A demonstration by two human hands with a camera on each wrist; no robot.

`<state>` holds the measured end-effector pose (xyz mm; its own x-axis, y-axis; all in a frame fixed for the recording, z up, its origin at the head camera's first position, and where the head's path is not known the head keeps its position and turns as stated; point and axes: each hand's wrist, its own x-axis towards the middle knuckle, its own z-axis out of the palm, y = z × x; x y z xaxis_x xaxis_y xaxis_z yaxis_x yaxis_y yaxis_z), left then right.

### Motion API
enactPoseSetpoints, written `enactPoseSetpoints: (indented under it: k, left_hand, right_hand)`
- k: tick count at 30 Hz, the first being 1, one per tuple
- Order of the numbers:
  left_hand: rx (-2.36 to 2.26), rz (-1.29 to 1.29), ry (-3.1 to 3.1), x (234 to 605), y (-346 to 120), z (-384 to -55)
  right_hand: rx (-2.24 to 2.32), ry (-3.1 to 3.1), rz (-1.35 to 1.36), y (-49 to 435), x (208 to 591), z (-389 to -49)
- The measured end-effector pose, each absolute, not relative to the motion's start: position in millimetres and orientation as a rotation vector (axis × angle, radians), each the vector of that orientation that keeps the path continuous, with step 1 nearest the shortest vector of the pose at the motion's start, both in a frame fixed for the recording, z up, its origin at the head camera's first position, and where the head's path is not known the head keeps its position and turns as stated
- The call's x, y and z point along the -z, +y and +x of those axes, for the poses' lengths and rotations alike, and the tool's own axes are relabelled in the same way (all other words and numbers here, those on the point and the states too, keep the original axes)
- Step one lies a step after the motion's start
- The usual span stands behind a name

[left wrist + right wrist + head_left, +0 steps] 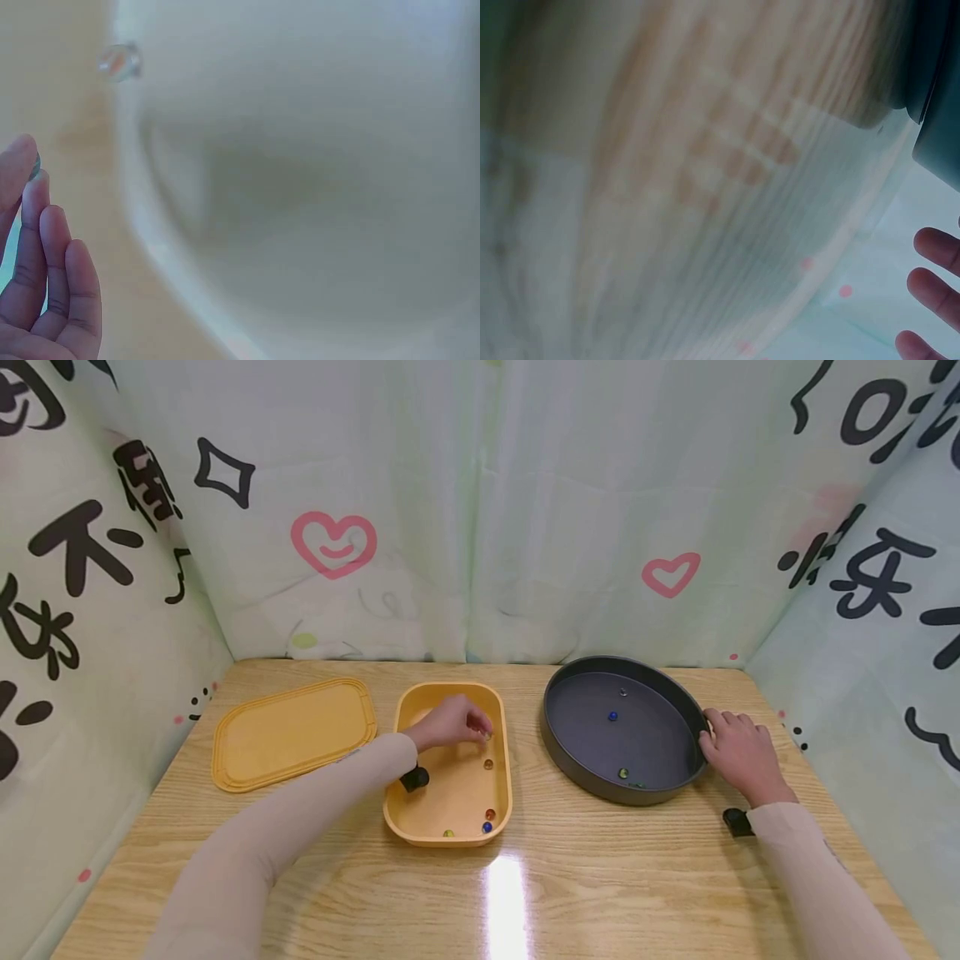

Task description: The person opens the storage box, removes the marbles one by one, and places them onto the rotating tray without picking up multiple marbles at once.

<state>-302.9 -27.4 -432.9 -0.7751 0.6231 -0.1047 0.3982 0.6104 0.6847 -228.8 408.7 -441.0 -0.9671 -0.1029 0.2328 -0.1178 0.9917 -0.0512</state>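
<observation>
My left hand (453, 724) reaches over the yellow rectangular container (442, 841) and pinches a greenish glass marble (35, 166) between thumb and index finger, the other fingers extended. Below it, an amber marble (488, 764) lies on the container floor. Nearer the front are a red marble (490, 814), a blue marble (487, 827) and a yellowish marble (447, 833). My right hand (742, 756) touches the right rim of the round dark pan (581, 785), its fingers fairly straight along the outside. Inside the pan lie several marbles, including a blue marble (612, 716) and a green marble (623, 772).
A yellow lid (296, 735) lies flat on the wooden table (615, 877), left of the container and behind my left forearm. Printed curtains (480, 527) enclose the table at the back and both sides. Light glares off the table in front of the container.
</observation>
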Motion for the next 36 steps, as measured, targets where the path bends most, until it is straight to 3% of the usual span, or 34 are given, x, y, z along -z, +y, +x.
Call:
enactPoseSetpoints:
  k: [18, 36]
  left_hand:
    - [-1.123, 0.880, 2.550, 387, -11, -300]
    - [-1.261, 0.876, 2.465, 367, 52, -323]
  right_hand:
    - [-0.093, -2.932, 0.163, 414, 446, -231]
    - [-0.086, -2.926, 0.156, 412, 445, -230]
